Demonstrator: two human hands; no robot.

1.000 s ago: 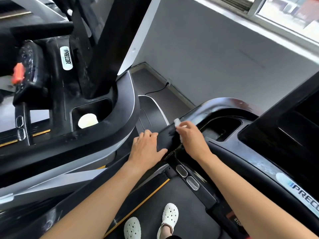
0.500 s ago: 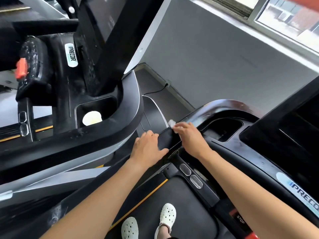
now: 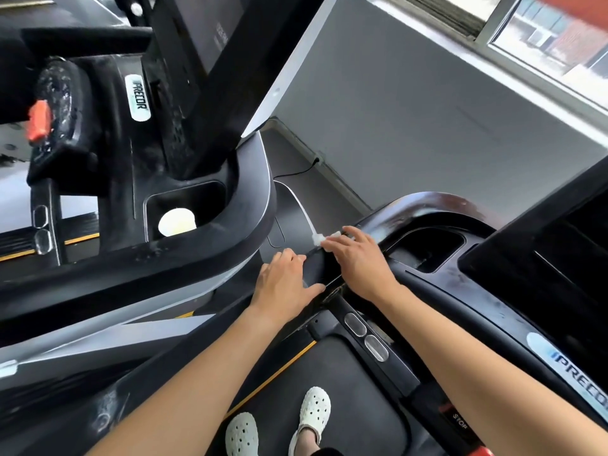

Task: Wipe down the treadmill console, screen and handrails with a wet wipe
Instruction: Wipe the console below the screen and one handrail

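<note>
On the glossy black console (image 3: 437,205): your right hand (image 3: 358,261) presses the wet wipe (image 3: 324,239).
Left hand (image 3: 286,284): flat alongside, fingers straight.
Room: grey wall (image 3: 427,110), window (image 3: 552,37).

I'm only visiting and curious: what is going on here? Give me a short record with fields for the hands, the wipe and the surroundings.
left hand: rests flat on the edge of the near console
right hand: presses the wet wipe onto that edge, just beyond
wipe: white, bunched, poking out past the fingertips
neighbouring treadmill: to the left, a pale round thing in its cup holder
feet: white clogs on the belt
window: upper right
</note>
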